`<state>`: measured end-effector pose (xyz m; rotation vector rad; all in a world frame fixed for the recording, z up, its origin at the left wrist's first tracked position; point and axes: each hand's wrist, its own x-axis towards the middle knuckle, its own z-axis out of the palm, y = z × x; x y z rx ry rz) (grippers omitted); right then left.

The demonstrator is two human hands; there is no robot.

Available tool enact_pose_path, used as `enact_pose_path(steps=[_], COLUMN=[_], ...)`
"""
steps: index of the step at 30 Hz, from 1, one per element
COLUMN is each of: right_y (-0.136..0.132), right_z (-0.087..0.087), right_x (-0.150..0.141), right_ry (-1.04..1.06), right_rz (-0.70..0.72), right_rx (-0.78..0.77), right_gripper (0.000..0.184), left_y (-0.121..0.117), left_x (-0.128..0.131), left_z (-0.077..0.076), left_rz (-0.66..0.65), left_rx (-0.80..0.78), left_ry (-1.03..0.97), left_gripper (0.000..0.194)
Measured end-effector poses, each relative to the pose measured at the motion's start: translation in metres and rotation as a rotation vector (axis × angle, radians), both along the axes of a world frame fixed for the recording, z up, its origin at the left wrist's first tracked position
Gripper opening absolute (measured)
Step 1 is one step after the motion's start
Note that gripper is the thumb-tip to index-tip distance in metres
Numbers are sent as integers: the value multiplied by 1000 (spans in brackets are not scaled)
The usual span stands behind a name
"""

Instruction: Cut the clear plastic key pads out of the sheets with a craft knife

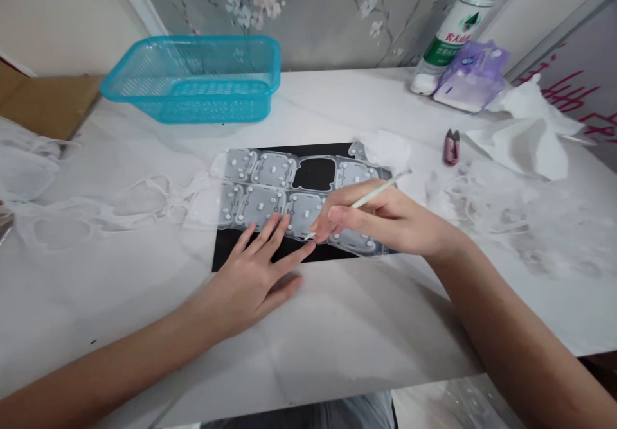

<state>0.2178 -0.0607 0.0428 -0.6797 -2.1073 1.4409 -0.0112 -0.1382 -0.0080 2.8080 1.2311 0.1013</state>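
A translucent moulded sheet [263, 204] of rounded-square pieces with small white nubs lies over a black mat [222, 254]. One square opening in its upper row shows the black beneath. My left hand [255, 268] rests with fingers spread, fingertips pressing the sheet's near edge and the mat. My right hand [371, 217] pinches a slim pale green pen-like tool [378, 191], tilted with its tip down. That tip meets the near edge of a lower-row piece, beside my left index finger. My right hand covers part of the sheet.
A blue plastic basket [216, 111] stands at the back left. Dark red thread snips [452, 148], crumpled tissue [523, 146], a purple tissue pack [475, 76] and a water bottle [448, 37] are at the right. Translucent scraps [511, 217] lie right, white frame-like strips [139, 204] left.
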Motion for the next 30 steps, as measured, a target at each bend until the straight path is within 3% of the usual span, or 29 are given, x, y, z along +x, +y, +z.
enact_pose_path(steps=[7,14,23,26,28,30], right_y=[6,2,7,7,9,11], right_z=[5,2,1,-4,-8,-12], right_x=[15,6,15,13,11,10], right_ry=[-39,0,30,207,329,324], right_rz=[-80,-32,-116,-243,-443,-628], right_rx=[-48,-95,-77,-79,-4,136], right_gripper=[36,39,35,37,37,33], left_y=[-1,-1,-2,-3,-2,1], left_x=[0,0,-1,-1,-1,-3], left_z=[0,-1,0,1,2,3], left_rz=[-1,6,32,72,101,125], left_rx=[3,-11,-55,-50,-44,-56], left_ry=[4,6,-39,-27,-16,9], left_gripper=[47,49,49,59,65,65])
